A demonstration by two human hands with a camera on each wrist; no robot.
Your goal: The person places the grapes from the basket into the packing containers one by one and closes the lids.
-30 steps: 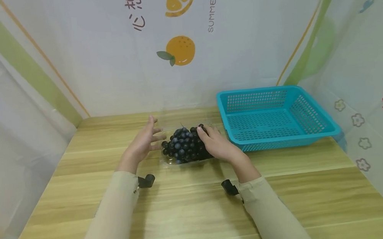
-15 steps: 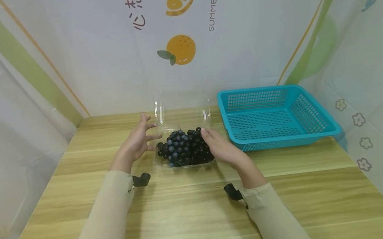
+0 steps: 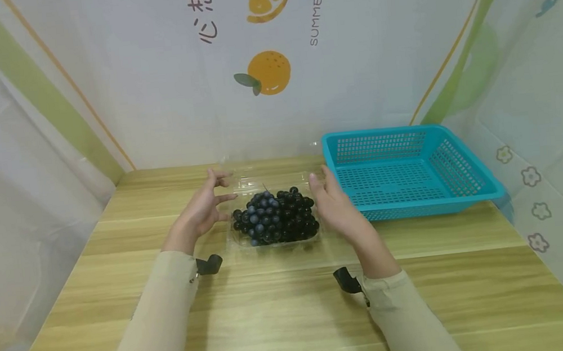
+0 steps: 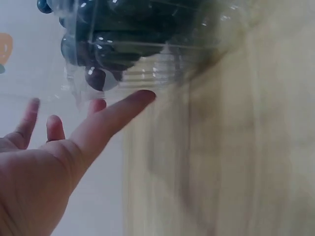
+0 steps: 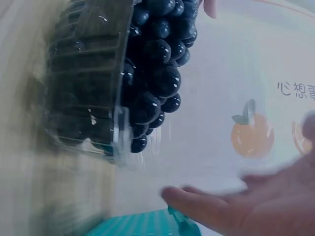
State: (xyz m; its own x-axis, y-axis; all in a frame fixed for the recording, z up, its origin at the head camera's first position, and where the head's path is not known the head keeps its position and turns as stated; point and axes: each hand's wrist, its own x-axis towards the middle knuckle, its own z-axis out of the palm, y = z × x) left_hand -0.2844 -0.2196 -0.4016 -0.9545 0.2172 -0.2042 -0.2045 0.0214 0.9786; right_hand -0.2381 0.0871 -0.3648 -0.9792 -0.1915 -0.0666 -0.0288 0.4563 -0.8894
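Note:
A bunch of dark grapes (image 3: 276, 216) fills a clear plastic clamshell box (image 5: 83, 81) on the table. The box's transparent lid (image 3: 271, 182) is folded back toward the curtain. At the box's left end my left hand (image 3: 200, 210) holds its fingers spread; in the left wrist view that hand (image 4: 54, 167) has a fingertip right by the ribbed plastic. My right hand (image 3: 339, 206) is at the opposite end, thumb and fingers extended. From the right wrist view, a gap shows between the right hand (image 5: 241, 206) and the box, and nothing is in its fingers.
A turquoise plastic basket (image 3: 412, 211) with perforated walls stands just right of the right hand. A white curtain with printed fruit (image 3: 269, 73) hangs behind the wooden table (image 3: 274, 312), and another printed curtain borders the right side.
My right hand has come off the grapes and moved right, beyond the box's end. My left hand shifted slightly left. The lid rose upright, then tipped back; the box slid a little left.

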